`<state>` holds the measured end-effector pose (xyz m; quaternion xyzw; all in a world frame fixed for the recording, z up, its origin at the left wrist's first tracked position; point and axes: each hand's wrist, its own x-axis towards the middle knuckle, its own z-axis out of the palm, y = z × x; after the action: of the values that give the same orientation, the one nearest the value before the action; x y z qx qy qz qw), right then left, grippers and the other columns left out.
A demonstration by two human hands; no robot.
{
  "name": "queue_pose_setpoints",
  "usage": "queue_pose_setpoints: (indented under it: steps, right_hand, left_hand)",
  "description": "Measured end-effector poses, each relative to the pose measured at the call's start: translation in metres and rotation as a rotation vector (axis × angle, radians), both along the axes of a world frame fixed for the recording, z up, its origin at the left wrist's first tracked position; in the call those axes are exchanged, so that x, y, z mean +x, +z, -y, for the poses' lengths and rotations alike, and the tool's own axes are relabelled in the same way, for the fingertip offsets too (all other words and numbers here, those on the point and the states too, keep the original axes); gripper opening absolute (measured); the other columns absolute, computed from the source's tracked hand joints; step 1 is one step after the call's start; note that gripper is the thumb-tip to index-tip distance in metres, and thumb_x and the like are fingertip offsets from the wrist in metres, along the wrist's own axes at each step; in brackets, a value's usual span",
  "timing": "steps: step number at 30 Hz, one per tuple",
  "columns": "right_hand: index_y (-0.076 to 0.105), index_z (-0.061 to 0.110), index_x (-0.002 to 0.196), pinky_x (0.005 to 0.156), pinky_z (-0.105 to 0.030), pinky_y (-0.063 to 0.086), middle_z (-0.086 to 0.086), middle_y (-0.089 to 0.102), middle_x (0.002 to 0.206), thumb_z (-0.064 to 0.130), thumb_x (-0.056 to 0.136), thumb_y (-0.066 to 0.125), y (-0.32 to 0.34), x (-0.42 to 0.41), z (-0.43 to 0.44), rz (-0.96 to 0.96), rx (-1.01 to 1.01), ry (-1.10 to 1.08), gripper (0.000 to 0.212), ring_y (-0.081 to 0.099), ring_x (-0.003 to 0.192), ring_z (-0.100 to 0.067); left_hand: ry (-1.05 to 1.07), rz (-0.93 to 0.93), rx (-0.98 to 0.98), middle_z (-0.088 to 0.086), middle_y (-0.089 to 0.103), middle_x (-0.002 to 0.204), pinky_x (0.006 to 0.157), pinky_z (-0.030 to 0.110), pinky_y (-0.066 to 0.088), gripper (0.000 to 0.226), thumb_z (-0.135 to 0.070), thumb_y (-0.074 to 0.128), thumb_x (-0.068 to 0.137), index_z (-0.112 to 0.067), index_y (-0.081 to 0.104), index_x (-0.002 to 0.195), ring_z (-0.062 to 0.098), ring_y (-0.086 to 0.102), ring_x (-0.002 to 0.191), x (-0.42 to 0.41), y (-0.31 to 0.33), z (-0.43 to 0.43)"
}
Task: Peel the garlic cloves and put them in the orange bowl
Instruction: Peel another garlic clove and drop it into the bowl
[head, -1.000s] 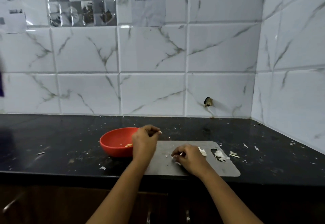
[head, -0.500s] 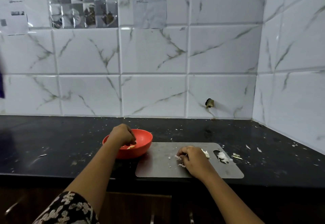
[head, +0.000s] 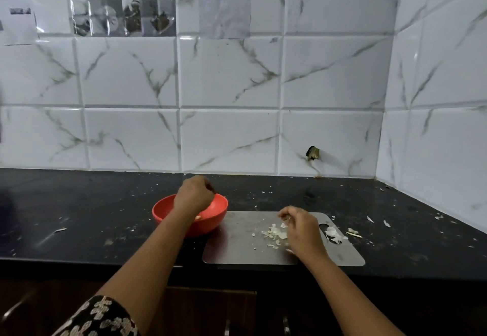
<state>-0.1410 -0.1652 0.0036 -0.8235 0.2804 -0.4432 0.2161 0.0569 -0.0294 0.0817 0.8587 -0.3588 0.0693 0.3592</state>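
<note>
Garlic skins (head: pixel 274 233) lie pale and flaky on the steel board (head: pixel 237 246), just left of the right hand (head: pixel 303 230); left hand (head: pixel 193 196) hovers curled over the orange bowl (head: pixel 163 210); whether either holds anything, I cannot tell.

Steel board (head: pixel 237 243) on black counter (head: pixel 79 204)

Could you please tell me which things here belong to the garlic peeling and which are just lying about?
Job: orange bowl, left hand over it, right hand, steel board, garlic skins.
Lying about: wall papers, skin scraps on the counter, hole in the tile.
</note>
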Motion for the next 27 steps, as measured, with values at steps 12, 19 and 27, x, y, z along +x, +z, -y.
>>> queue_pose_setpoints:
  steps: [12,19,27]
  right_hand:
    - [0.065,0.017,0.119,0.095,-0.034,0.046,-0.005,0.065,0.119,0.013,0.093,0.049,0.001,-0.026,0.028,-0.333,-0.038,-0.221,0.031,0.056,0.111,-0.023]
    - [0.056,0.036,0.13,0.095,-0.04,0.032,0.007,0.059,0.129,0.026,0.099,0.038,0.007,-0.013,0.025,-0.598,-0.256,-0.213,0.037,0.043,0.121,-0.022]
    - [0.068,0.033,0.111,0.093,-0.036,0.034,0.007,0.068,0.11,0.024,0.095,0.045,0.002,-0.007,0.027,-0.532,-0.307,-0.204,0.029,0.051,0.11,-0.017]
  left_hand:
    - [-0.41,-0.048,-0.076,0.001,0.073,0.089,0.079,0.02,0.049,0.023,-0.004,0.058,0.079,-0.019,0.072,0.088,0.013,0.066,0.087,-0.101,-0.06,0.049]
    - [-0.315,-0.145,-0.121,0.001,0.072,0.093,0.08,0.02,0.05,0.027,0.001,0.06,0.073,-0.015,0.068,0.093,0.012,0.066,0.088,-0.096,-0.078,0.063]
    - [-0.247,-0.157,-0.096,-0.002,0.072,0.089,0.08,0.021,0.051,0.022,-0.003,0.061,0.075,-0.02,0.071,0.086,0.01,0.066,0.087,-0.086,-0.081,0.081]
